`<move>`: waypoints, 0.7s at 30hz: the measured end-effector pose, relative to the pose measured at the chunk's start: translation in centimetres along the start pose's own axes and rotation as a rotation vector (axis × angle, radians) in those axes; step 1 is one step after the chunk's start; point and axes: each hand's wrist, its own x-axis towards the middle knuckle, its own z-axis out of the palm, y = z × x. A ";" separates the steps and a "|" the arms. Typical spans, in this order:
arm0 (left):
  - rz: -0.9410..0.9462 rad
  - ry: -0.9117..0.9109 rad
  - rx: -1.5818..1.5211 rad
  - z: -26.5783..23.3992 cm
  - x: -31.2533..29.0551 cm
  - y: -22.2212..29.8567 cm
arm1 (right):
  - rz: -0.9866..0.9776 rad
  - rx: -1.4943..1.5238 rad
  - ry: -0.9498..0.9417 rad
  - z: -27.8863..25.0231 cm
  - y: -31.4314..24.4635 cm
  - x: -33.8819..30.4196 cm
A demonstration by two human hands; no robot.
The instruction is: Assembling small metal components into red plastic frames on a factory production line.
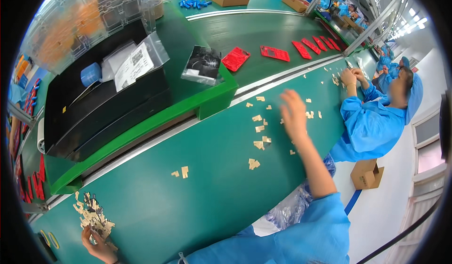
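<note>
My left hand (98, 249) rests at the near edge of a heap of small cream and black flat pieces (96, 219) at the lower left. Its fingers are apart at the heap's edge, and I see nothing gripped between them. Out over the green work surface (207, 137), my right hand (294, 116) reaches among scattered small cream pieces (259, 129). Motion blurs its fingers, so whether they hold a piece does not show. Two more cream pieces (184, 172) lie between the hands, and a small cluster (254, 164) sits nearer the right forearm.
A black bin (113, 108) with plastic bags stands on a green-edged shelf at the left. Beyond run red phone-shaped cases (275, 53) on a conveyor (226, 28). A co-worker in blue (372, 118) handles pieces at the right. A cardboard box (366, 174) sits below; scissors (49, 239) lie lower left.
</note>
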 end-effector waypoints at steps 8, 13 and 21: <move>-0.164 -0.072 -0.022 1.9 0.6 -3.2 | 0.442 -0.273 0.052 5.1 20.1 7.5; -0.314 0.001 -0.033 0.2 0.5 -0.9 | 0.316 -0.569 0.125 7.1 24.1 11.8; -0.265 0.057 -0.545 3.6 3.7 9.8 | 0.142 -0.744 -0.020 5.7 32.3 10.2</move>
